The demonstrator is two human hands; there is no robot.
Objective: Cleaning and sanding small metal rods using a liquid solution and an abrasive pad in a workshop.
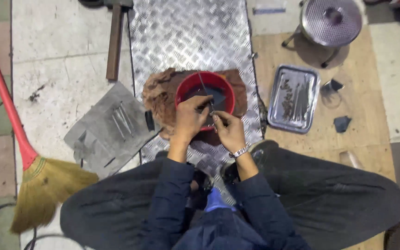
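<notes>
Both hands (pixel 209 121) pinch a thin rod (pixel 206 92) over the red bowl's (pixel 186 85) near rim, tray (pixel 274 99) well right

Your hands (pixel 209 121) are covering the near rim of the red bowl (pixel 204 83), hiding how your fingers are gripping the thin rod (pixel 204 88). Right of the bowl, the tray's (pixel 274 115) contents are showing too small to identify. Left of the bowl, the broom (pixel 38 185) is running off the edge.

L hand (pixel 190 119): over red bowl (pixel 186 85), pinching thin rod (pixel 206 92)
R hand (pixel 228 129): grips rod's lower end
Bowl: on brown rag (pixel 158 95), checker plate (pixel 186 32)
Right: steel tray (pixel 278 109)
</notes>
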